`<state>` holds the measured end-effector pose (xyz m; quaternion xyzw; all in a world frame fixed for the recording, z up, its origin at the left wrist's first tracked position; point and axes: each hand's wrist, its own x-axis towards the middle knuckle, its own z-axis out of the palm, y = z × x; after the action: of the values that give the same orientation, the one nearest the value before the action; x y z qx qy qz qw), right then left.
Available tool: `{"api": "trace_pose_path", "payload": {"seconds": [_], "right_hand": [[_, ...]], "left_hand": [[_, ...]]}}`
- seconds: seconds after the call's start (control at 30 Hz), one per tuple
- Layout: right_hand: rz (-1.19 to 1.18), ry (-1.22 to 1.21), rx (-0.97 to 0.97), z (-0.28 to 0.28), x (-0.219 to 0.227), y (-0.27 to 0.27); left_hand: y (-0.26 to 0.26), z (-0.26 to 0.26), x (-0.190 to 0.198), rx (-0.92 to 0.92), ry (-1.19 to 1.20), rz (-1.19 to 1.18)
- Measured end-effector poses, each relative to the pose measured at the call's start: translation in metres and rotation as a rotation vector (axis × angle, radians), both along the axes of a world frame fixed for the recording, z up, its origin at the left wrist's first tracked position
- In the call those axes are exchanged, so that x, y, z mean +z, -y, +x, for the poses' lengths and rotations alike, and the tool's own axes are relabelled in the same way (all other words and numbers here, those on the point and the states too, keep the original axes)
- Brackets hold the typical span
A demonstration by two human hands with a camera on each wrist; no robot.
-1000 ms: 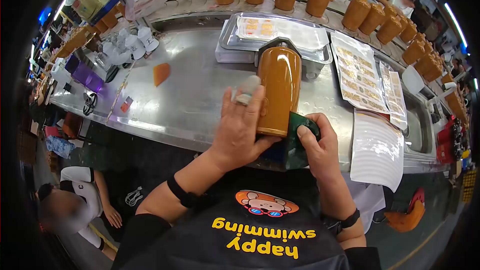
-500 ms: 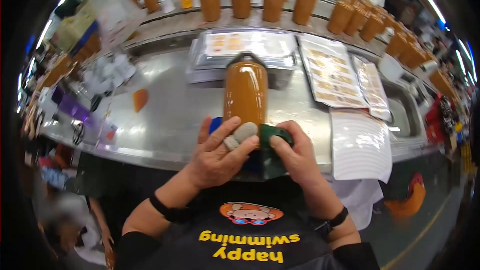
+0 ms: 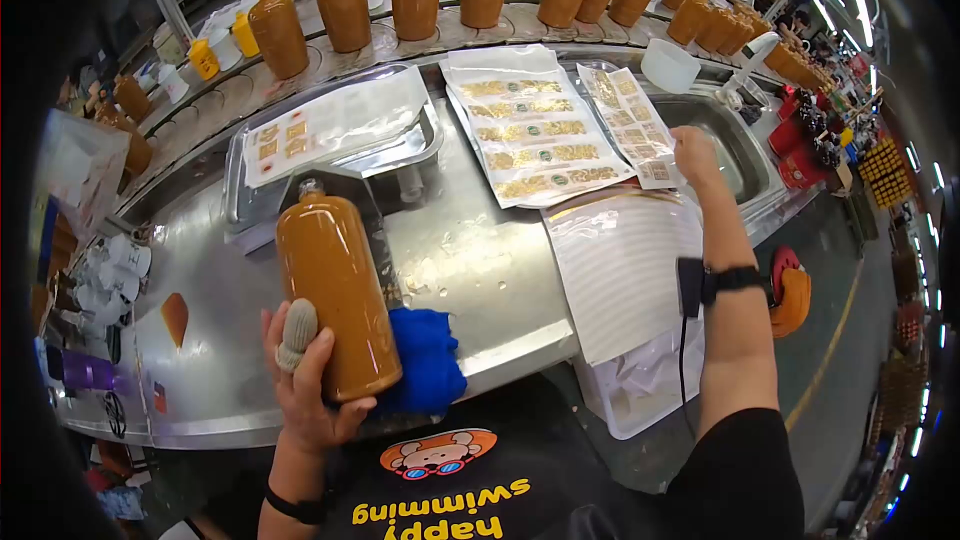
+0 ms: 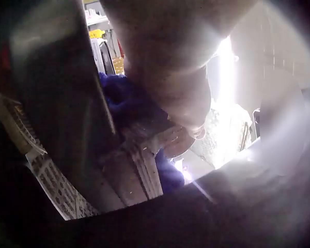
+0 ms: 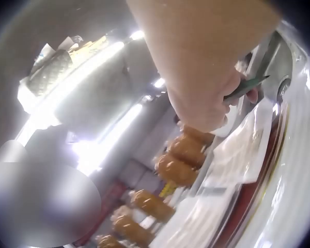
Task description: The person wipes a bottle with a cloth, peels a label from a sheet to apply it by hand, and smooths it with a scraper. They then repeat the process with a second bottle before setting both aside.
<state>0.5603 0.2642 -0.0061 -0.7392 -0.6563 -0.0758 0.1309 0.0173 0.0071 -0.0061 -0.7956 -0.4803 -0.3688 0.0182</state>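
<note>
A glossy brown bottle [image 3: 335, 280] lies tilted, its neck against a dark angular stand [image 3: 352, 187] and its base towards me, beside a bunched blue cloth [image 3: 425, 360]. My left hand [image 3: 308, 395] holds it low on the left side, thumb at the base, with a knitted cover [image 3: 297, 332] on one finger. The right hand [image 3: 697, 155] is stretched out to the sink's near-left corner, by a narrow printed sheet [image 3: 630, 120]. In the right wrist view its fingers pinch a thin, flat dark green scraper [image 5: 248, 87]. The left wrist view is mostly dark.
A metal tray [image 3: 430, 140] with white printed sheets stands behind the bottle. Gold-printed sheets [image 3: 535, 130] and a ribbed white sheet [image 3: 625, 270] lie before the sink [image 3: 725, 130]. Brown bottles [image 3: 415, 0] line a conveyor at the back. An orange piece [image 3: 174, 318] lies left.
My right hand has left the bottle's base and swung far right to the sink with the green scraper. The left hand stays at the bottle's lower side. The head view has turned right.
</note>
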Motion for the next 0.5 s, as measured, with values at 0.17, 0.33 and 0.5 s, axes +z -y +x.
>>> {"api": "trace_pose_path", "payload": {"seconds": [0.17, 0.33, 0.5], "right_hand": [[-0.338, -0.296, -0.197, 0.050, -0.019, -0.039], [-0.127, -0.695, -0.343, 0.070, -0.049, -0.039], [-0.126, -0.739, -0.360, 0.047, -0.044, -0.031]], "left_hand": [[0.002, -0.005, -0.008, -0.002, 0.039, -0.035], [0.007, -0.011, -0.015, -0.003, 0.060, -0.079], [0.009, -0.015, -0.017, -0.009, 0.041, -0.102]]}}
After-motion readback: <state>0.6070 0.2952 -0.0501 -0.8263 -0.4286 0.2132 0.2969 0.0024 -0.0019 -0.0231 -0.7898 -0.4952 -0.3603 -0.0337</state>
